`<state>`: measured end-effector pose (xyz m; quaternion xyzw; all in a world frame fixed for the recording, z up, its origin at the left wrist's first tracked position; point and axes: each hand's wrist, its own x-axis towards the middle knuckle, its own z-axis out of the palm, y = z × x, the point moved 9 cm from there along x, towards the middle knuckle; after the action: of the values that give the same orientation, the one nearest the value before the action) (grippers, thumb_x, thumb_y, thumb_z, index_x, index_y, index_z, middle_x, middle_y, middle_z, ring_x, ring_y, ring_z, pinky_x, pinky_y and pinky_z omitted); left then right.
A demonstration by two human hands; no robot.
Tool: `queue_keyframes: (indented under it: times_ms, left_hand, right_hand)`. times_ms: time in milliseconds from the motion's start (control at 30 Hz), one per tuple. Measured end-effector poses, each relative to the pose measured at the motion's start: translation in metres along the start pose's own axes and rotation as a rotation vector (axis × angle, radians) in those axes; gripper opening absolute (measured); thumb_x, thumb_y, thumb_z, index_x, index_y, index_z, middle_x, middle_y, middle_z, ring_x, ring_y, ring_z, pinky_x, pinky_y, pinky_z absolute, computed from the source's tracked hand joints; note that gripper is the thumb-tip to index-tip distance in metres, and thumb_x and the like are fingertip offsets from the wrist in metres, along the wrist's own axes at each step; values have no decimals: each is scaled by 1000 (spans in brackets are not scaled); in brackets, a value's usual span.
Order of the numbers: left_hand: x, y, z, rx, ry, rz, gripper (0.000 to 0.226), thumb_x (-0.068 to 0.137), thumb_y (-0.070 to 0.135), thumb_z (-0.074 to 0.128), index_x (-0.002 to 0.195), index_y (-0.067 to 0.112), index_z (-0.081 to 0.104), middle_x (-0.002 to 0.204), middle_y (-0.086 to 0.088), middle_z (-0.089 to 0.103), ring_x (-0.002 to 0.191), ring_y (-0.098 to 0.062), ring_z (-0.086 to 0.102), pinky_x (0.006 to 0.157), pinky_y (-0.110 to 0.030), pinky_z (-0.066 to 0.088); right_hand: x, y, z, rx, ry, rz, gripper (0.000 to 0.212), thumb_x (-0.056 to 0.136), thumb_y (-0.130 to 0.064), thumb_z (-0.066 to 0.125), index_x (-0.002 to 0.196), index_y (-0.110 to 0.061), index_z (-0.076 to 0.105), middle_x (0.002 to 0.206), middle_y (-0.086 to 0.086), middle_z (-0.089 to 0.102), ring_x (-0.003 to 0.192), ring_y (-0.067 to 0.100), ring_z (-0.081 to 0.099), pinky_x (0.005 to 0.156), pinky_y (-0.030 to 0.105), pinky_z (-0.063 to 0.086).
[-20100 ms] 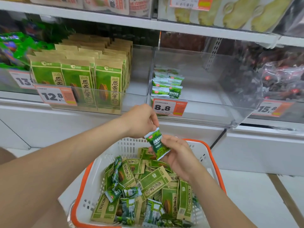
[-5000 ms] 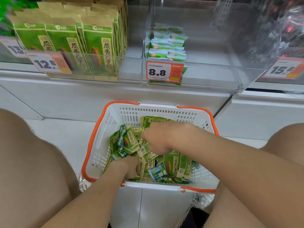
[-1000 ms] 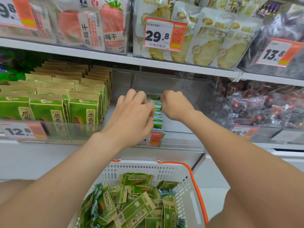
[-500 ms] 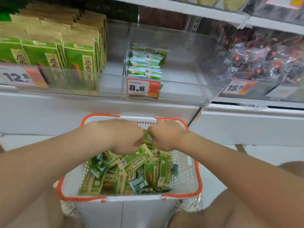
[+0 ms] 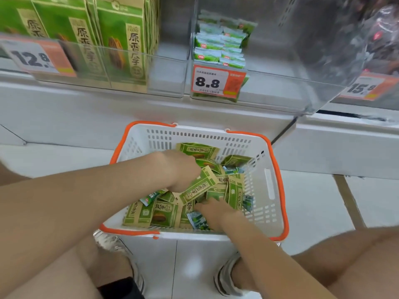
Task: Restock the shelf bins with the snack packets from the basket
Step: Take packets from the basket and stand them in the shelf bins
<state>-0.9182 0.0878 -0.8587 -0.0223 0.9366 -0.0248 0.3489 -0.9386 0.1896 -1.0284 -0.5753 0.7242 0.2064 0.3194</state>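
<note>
Basket [image 5: 269, 190], centre frame, holding mixed large and small packets [image 5: 198, 187]. Left hand [image 5: 180, 169] and right hand [image 5: 216, 211] dig into the heap; fingers partly buried, grip cannot be told. Risk: blind grab lifts the wrong size for the bin [image 5: 280, 87], upper centre, or spills loose ones.

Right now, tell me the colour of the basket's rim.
Orange, on a white basket; clearest in the head view.

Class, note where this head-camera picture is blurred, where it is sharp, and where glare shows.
Head view: the 12.8 price tag and 15.8 price tag are smeared; head view: the 8.8 price tag reads sharply; head view: a soft glare spot lies on the floor tile.
</note>
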Motion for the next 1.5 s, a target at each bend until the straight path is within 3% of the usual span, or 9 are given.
queue_keyframes:
  times_ms: [133, 300, 433, 533, 767, 933, 1100, 1333, 1500]
  left_hand:
    - [2, -13, 2, 13, -10, -21, 17, 106, 18, 47, 105, 13, 63, 85, -1, 55, 67, -17, 53, 56, -32, 42]
    - [6, -16, 3, -3, 0, -18, 18, 105, 17, 47, 108, 12, 65, 88, -2, 57, 66, -18, 53, 55, -32, 43]
    - [9, -18, 0, -29, 11, -25, 17, 104, 15, 49, 105, 13, 66, 89, -2, 61, 65, -18, 53, 54, -31, 41]
    - [6, -20, -7, -47, 11, -42, 16, 101, 4, 52, 110, 10, 64, 85, -3, 57, 61, -17, 47, 51, -29, 37]
    - [-2, -37, -43, -280, 164, 21, 50, 84, 11, 83, 113, 26, 45, 100, 2, 56, 85, -21, 57, 71, -37, 49]
    - [-33, -69, -105, -717, 469, 96, 19, 85, 22, 87, 93, 18, 71, 83, 5, 75, 71, -11, 71, 71, -37, 58]
    - [-61, -93, -126, -963, 539, 28, 19, 96, 26, 76, 89, 10, 74, 75, -6, 76, 61, -22, 74, 64, -39, 65]
    - [-82, -110, -142, -1216, 726, 4, 24, 108, 18, 55, 94, 7, 70, 77, -6, 73, 69, -22, 75, 67, -32, 64]
    - [-111, -116, -175, -806, 1156, -78, 27, 105, 31, 60, 83, 18, 71, 65, -1, 66, 59, -19, 66, 61, -39, 57]
  right_hand:
    - [13, -4, 9, -58, 46, 4, 75, 93, -15, 70, 155, -17, 29, 152, 15, 44, 143, 39, 34, 117, 57, 29]
    - [17, 0, 1, -29, 59, 12, 42, 97, -28, 69, 137, -17, 60, 134, 11, 58, 128, 34, 49, 109, 50, 39]
    - [14, 7, -14, 353, 91, 9, 5, 99, -16, 61, 96, -12, 61, 95, 6, 61, 92, 31, 62, 73, 35, 45]
    - [3, 8, -50, 616, 152, -27, 16, 101, -10, 52, 85, -11, 55, 74, 2, 51, 73, 26, 52, 57, 33, 33]
    - [-47, 27, -160, 1313, 473, -9, 18, 98, -16, 48, 86, -18, 62, 75, -1, 58, 64, 15, 53, 62, 32, 42]
    - [-81, 19, -193, 1922, 167, -176, 31, 98, -28, 36, 89, -10, 59, 68, 7, 52, 50, 17, 40, 49, 28, 28]
    - [-118, 47, -242, 1516, 638, -202, 34, 106, -44, 54, 115, -17, 73, 97, 10, 77, 88, 28, 73, 77, 33, 51]
    - [-138, 52, -250, 1508, 928, -221, 23, 100, -32, 66, 114, -16, 75, 85, 14, 75, 69, 19, 68, 65, 32, 49]
    - [-161, 61, -279, 1563, 1161, -265, 25, 101, -28, 68, 118, -11, 70, 84, 22, 73, 63, 28, 66, 56, 35, 47]
